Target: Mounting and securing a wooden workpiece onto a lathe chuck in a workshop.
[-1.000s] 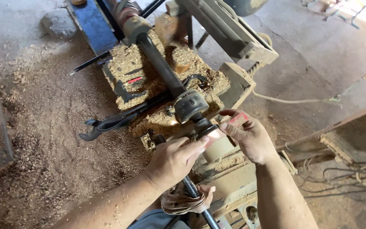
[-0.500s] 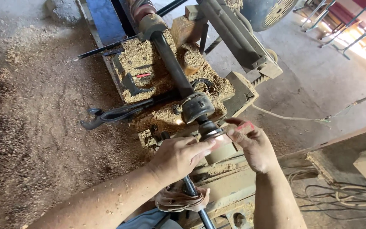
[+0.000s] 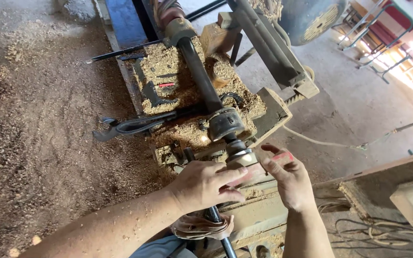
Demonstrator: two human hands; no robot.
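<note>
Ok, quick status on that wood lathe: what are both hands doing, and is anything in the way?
Left hand and right hand both on the chuck end of the dark shaft. Sawdust over the bed; a wrench lies apart to the side.

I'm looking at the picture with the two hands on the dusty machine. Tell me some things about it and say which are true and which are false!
1. Both hands touch the small block on the shaft. True: the left hand and right hand meet at the block.
2. The floor is clean. False: sawdust covers it.
3. A dark wrench lies on the machine bed. True.
4. The right hand holds a hammer. False: its fingers only touch the block.
5. The shaft is bright yellow. False: it is dark.
</note>
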